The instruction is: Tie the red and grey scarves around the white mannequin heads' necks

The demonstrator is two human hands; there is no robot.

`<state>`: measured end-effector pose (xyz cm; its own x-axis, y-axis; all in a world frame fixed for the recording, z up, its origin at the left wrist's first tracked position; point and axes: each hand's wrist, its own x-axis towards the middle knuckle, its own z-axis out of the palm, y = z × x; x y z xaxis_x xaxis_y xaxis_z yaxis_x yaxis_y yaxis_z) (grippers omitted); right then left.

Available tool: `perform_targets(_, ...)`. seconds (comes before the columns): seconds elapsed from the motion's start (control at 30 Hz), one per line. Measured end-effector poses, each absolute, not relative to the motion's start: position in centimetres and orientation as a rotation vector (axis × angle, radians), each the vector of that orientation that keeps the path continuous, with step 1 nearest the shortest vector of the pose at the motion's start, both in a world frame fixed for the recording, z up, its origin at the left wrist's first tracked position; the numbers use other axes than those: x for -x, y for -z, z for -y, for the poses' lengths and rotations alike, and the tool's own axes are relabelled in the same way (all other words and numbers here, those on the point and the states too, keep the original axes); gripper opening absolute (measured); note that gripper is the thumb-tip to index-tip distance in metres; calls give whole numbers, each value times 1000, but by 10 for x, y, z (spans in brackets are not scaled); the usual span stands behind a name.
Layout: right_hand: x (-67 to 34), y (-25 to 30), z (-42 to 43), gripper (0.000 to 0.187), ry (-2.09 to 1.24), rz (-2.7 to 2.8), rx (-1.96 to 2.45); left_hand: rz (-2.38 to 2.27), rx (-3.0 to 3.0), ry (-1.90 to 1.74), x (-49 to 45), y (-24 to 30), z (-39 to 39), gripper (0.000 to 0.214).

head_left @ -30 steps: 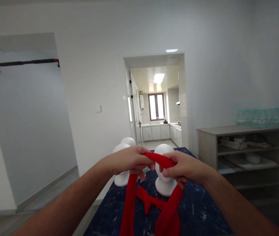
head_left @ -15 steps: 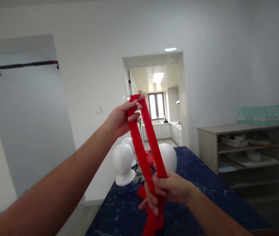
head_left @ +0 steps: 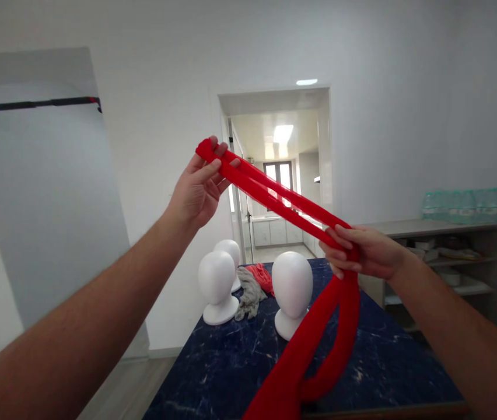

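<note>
Red cloth (head_left: 301,353) is up in the air over the table (head_left: 388,356), drawn out on a slant! Left hand (head_left: 198,189) has the high end, thumb and fingers pinching the fold, a small tuft poking out past them. Right hand (head_left: 364,251) is lower, its fingers curled round both strands, which are gathered in its grasp. Half a second ago that right hand was down near the table's middle; now it has swung up and out, and the left has climbed too. So the two strands run straight and side by side with a narrow gap between, and the piece that lay on the table no longer shows there. Below the right hand the rest hangs in a loose loop over the table's near part, its lowest end out of sight.

Outward we go: nearest head (head_left: 292,283) stands upright on the table, clear in view now, the hanging cloth crossing its base. Two more heads stand along the table's left edge, with grey cloth and coral cloth crumpled beside them.

Containers, then: right of the table, open shelves (head_left: 406,227), white boxy things on the upper level, bottles (head_left: 461,206) on top; whether those are full, I can't tell.
</note>
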<state>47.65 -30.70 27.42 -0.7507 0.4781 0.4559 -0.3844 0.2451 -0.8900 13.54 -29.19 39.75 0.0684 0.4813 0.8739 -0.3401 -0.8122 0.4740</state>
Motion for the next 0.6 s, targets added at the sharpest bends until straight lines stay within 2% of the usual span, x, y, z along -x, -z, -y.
perform_targets(0.1,-473,-289,317,42,-1603,1742,41,-92,-1761,-1812,-143,-405,301,39)
perform_targets(0.2,-451,-275,336,44,-1695,1605,-43,-32,-1705,-1766,-148,-410,316,34)
perform_targets(0.3,-413,-227,362,45,-1827,1548,-18,28,-1603,-1653,-150,-408,333,34)
perform_targets(0.43,-374,-142,389,45,-2037,1623,286,-96,-1461,-1551,-156,-390,351,30)
perform_targets(0.53,-376,-96,398,43,-2101,1628,536,-243,-1408,-1476,-163,-366,364,27)
perform_targets(0.6,-391,-81,403,48,-2086,1520,689,-246,-1412,-1445,-166,-348,374,26)
